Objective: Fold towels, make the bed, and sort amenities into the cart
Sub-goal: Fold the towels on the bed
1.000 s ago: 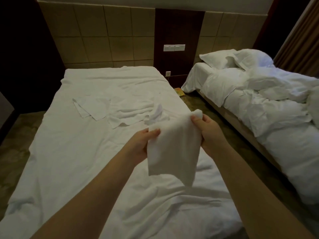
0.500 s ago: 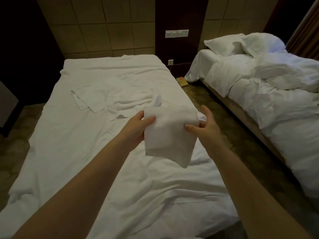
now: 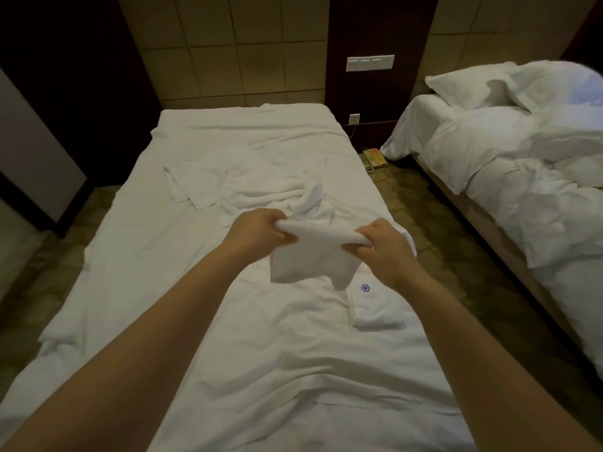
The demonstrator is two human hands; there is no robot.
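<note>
Dim room, two beds. The person stands at the foot of the near bed (image 3: 156,321), arms out over it.

Towel (image 3: 310,259): white, small, held in the air above mid-bed, doubled over along its top edge. The lower corners hang free. Whether they brush the sheet I cannot tell.

Left hand (image 3: 257,231): fingers curled tight round the top edge at the towel's 9 o'clock end. Right hand (image 3: 383,247): the same, clamped on the 3 o'clock end. The edge is drawn fairly taut between them.

Around it, reckoned from the towel:
- Heap (image 3: 277,194) of rumpled white cloth at 12 o'clock.
- Flat pieces (image 3: 189,187) at 10 o'clock.
- Logo cloth (image 3: 372,311), blue mark showing, at 5 o'clock near the bed's edge.
- Second bed (image 3: 483,164) at 2 o'clock, unmade, well apart across the floor.
- Phone (image 3: 375,159) on the floor between the beds.

Handling, my guess: light, soft and limp. It has no stiffness and sags wherever unsupported, so take it at the corners or along a folded edge, with both hands and slight tension. It is neither slippery nor fragile, and rough handling costs only the crease. Probably best laid on the sheet to square the fold, since corners drift out of line in mid-air.

No cart in sight.
</note>
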